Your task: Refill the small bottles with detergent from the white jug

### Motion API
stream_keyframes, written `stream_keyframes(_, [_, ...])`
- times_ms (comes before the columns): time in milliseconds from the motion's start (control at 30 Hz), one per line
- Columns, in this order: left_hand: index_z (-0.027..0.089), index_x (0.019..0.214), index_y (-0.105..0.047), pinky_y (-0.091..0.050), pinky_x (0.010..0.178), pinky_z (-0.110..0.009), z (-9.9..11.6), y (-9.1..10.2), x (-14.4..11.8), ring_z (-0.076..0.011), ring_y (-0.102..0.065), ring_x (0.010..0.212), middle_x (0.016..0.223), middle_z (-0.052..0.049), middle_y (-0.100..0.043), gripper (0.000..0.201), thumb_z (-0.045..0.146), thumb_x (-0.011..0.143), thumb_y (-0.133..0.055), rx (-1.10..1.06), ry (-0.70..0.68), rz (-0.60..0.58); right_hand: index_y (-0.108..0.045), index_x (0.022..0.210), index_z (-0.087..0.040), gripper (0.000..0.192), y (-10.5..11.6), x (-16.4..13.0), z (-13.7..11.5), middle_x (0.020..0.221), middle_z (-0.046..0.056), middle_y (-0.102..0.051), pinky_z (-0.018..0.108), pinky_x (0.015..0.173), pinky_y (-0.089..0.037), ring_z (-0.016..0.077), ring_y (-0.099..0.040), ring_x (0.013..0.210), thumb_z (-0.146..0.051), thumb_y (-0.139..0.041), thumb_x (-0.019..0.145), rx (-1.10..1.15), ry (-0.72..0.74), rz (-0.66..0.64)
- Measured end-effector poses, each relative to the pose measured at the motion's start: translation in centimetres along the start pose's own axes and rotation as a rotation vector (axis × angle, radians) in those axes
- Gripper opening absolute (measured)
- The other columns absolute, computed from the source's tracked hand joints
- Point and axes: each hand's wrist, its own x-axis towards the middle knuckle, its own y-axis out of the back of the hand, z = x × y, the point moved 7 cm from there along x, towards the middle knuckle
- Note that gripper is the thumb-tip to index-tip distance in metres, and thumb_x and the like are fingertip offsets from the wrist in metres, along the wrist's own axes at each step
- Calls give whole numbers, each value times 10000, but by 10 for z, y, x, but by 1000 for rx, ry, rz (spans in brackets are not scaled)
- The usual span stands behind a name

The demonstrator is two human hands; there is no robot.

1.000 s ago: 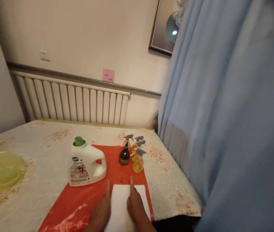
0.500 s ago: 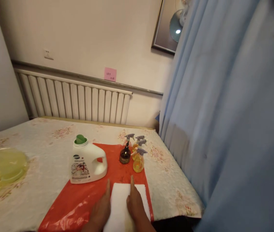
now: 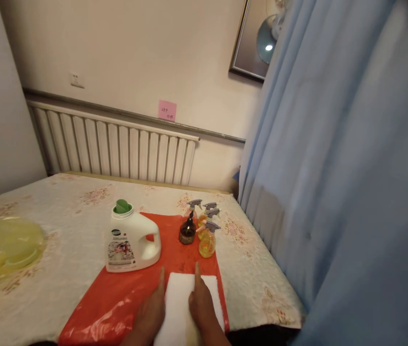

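Note:
A folded white cloth (image 3: 178, 307) lies at the front of a red plastic sheet (image 3: 120, 298). My left hand (image 3: 152, 307) is at the cloth's left edge, finger stretched forward, holding nothing that I can see. Above the cloth, toward its right side, my right hand (image 3: 201, 303) also points forward with nothing visible in it. Whether either hand touches the cloth I cannot tell. Beyond the hands stand a dark pump bottle (image 3: 187, 231) and several small spray bottles (image 3: 207, 245) with grey triggers. To the left is a white detergent jug (image 3: 131, 245) with a green cup (image 3: 122, 206) in its mouth.
A floral cloth (image 3: 74, 216) covers the table. A transparent yellow plastic item (image 3: 7, 245) lies at the left. A blue curtain (image 3: 319, 168) hangs along the right side. A radiator (image 3: 117, 149) and a pink note (image 3: 167, 110) are at the back wall.
The view has shifted slightly, so the wall and jug sit a little farther right. Both hands hold nearly the same pose over the white cloth.

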Motion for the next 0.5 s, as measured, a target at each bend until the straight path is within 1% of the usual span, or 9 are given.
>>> stream_keyframes(100, [135, 1554, 89, -463, 958, -466, 0, 1, 0, -317, -664, 1098, 1344, -230, -607, 713, 219, 942, -269, 4, -4, 21, -189, 1566, -171, 908, -1, 0, 1, 985, 119, -696, 335, 798, -541, 240, -676, 881, 41, -375, 703, -14, 22, 13])
stream_keyframes(267, [162, 1556, 85, -468, 956, -438, -2, 0, 1, -287, -671, 1089, 1316, -188, -637, 727, 176, 929, -282, 22, -5, 28, -204, 1564, -194, 925, -4, 0, 4, 980, 109, -706, 331, 778, -552, 239, -689, 859, 41, -389, 689, -45, 26, 22])
stream_keyframes(400, [148, 1557, 83, -480, 934, -470, -1, 1, 1, -313, -685, 1063, 1310, -210, -639, 719, 168, 922, -255, 17, -14, 27, -176, 1568, -181, 935, -5, 1, 4, 1006, 119, -704, 341, 792, -556, 243, -688, 891, 52, -383, 687, -64, 32, 14])
stream_keyframes(500, [155, 1564, 35, -465, 968, -488, -1, 3, 0, -327, -675, 1093, 1283, -207, -658, 694, 240, 941, -259, -18, 12, 16, -178, 1568, -202, 941, -3, 0, 4, 999, 101, -705, 332, 795, -560, 228, -689, 877, 56, -385, 686, -40, 37, 25])
